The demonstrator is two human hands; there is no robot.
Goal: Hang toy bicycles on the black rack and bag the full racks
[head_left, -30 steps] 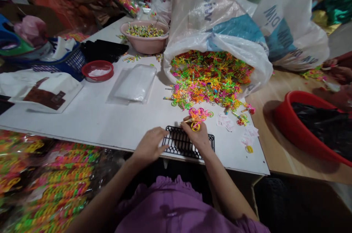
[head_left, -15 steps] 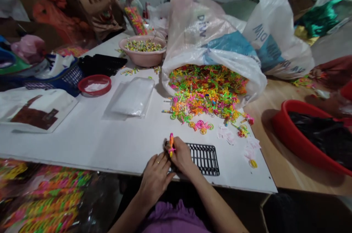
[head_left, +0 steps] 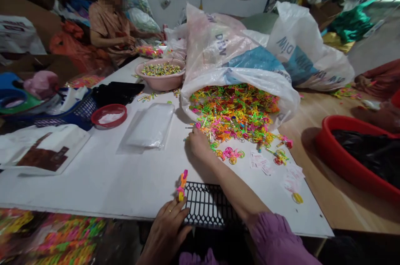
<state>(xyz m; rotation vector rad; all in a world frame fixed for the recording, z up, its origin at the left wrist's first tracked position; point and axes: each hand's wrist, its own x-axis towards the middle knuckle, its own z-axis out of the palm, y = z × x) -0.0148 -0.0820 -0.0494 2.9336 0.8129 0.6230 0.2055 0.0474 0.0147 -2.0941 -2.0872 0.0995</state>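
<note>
My left hand (head_left: 170, 225) lies with its fingers stretched out over the left end of a black plastic grid tray (head_left: 203, 203). At that end an orange, pink and yellow plastic toy bike (head_left: 181, 186) stands upright in the tray, just beyond my left fingertips. My right hand (head_left: 200, 145) reaches past the tray to the left edge of a heap of bright toy bikes (head_left: 231, 119). Its fingers are curled together beside a pink piece; what they hold, if anything, is hidden. My right forearm covers the tray's right part.
The heap spills from a large white sack (head_left: 237, 48). Left of it lie clear plastic bags (head_left: 150, 125), a red dish (head_left: 109, 116) and a pink basin (head_left: 161, 79) of small candy tubes. A red tub (head_left: 325, 140) stands right. A co-worker (head_left: 109, 27) sits at the back left.
My right hand has left the toy bike and tray and moved forward to the heap. The toy bike now stands upright without it. My left hand stays by the tray; the view has tilted up.
</note>
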